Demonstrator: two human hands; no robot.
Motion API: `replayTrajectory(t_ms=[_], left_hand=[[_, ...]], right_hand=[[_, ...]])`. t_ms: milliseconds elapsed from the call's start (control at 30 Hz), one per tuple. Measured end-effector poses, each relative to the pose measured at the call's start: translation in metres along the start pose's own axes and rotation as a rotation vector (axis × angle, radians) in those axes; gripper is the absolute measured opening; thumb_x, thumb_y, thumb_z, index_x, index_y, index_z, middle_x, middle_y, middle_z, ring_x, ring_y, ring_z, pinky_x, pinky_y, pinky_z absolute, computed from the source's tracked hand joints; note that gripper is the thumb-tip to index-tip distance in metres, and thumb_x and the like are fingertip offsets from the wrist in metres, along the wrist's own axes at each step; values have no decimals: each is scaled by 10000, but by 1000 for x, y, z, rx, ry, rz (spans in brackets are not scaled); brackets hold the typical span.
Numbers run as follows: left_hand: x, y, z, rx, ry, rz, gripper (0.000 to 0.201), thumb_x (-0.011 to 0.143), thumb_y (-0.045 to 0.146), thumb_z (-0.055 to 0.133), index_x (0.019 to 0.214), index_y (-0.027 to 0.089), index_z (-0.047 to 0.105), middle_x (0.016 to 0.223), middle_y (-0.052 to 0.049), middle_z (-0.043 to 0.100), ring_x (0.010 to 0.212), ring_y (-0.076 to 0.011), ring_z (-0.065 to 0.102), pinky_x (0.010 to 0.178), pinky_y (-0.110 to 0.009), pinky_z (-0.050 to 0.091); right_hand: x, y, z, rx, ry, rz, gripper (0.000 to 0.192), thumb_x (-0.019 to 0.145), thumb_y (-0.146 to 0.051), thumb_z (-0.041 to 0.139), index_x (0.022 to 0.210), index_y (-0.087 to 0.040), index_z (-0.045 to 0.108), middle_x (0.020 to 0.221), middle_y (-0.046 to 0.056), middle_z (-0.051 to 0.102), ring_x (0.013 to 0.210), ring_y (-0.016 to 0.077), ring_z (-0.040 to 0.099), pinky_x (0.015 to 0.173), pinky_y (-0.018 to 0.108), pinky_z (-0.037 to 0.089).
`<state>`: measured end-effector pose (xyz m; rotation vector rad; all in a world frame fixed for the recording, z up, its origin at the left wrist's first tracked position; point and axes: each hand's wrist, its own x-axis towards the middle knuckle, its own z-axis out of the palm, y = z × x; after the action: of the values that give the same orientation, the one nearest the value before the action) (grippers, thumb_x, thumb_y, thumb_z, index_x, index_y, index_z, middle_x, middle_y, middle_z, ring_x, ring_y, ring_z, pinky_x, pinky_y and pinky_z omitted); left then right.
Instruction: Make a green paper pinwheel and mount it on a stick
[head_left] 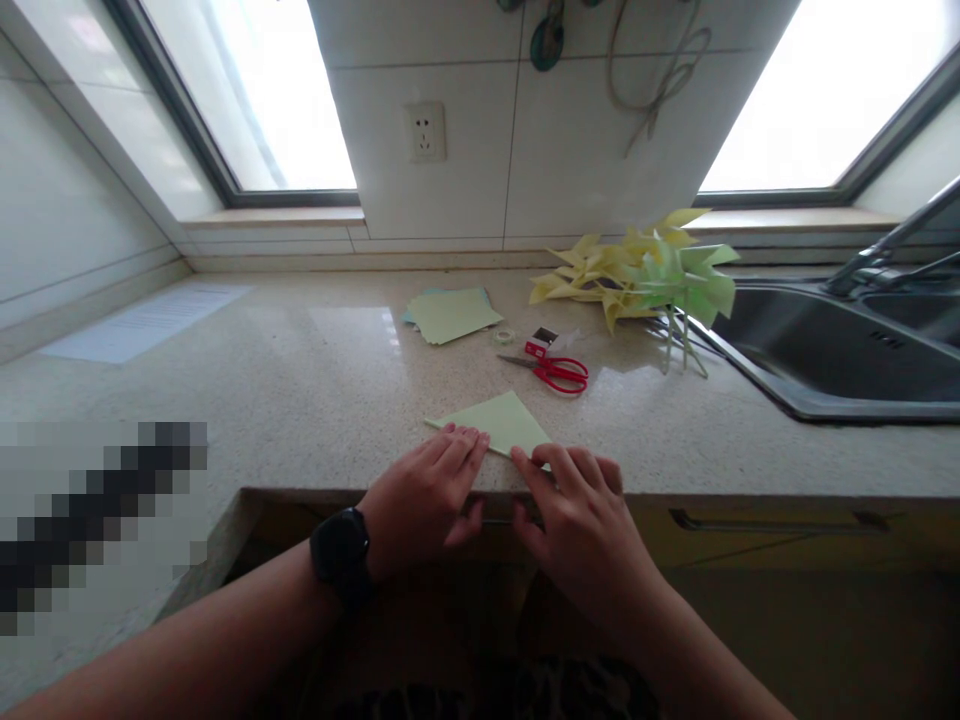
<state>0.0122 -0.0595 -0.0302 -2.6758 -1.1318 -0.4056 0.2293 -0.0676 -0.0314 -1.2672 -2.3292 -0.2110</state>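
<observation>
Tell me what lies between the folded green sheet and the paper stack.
Bare countertop, in the head view, from folded green sheet to paper stack; scissors sit aside.

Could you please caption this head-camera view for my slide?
Left hand and right hand press green paper flat at the countertop edge, red scissors beyond.

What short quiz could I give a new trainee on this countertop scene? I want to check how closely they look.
1. True or false: both hands press on the green paper sheet at the counter edge.
2. Which lies nearest the red scissors? A) the printed page B) the tape roll C) the wall socket
3. What is worn on the left wrist?

Key
1. True: the left hand and the right hand both rest their fingers on it.
2. B.
3. A black watch.
</observation>
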Motion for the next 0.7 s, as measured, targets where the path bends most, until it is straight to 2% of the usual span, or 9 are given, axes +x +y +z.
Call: replayTrajectory(t_ms=[200, 467, 700], left_hand=[[2, -1, 2, 18, 9, 31, 626, 870, 293, 617, 1407, 0, 486, 1314, -232, 618, 1233, -356, 573, 1104, -497, 457], [2, 1, 2, 76, 75, 59, 479, 929, 341, 624, 1313, 58, 580, 1191, -187, 700, 1098, -323, 661, 949, -482, 567], [-2, 5, 1, 119, 157, 92, 348, 980, 297, 581, 1249, 83, 633, 1146, -150, 741, 1045, -295, 704, 896, -449, 601]], right_hand=[[0, 5, -1, 15, -21, -44, 428, 838, -216, 694, 1258, -156, 641, 1071, 91, 668, 985, 277, 563, 886, 436, 402], [2, 15, -3, 76, -32, -117, 395, 846, -214, 732, 1232, -176, 657, 1047, 76, 675, 959, 255, 575, 866, 403, 385], [-1, 22, 2, 166, 97, -158, 212, 925, -181, 671, 1132, -211, 703, 924, 37, 678, 864, 198, 585, 817, 357, 376]])
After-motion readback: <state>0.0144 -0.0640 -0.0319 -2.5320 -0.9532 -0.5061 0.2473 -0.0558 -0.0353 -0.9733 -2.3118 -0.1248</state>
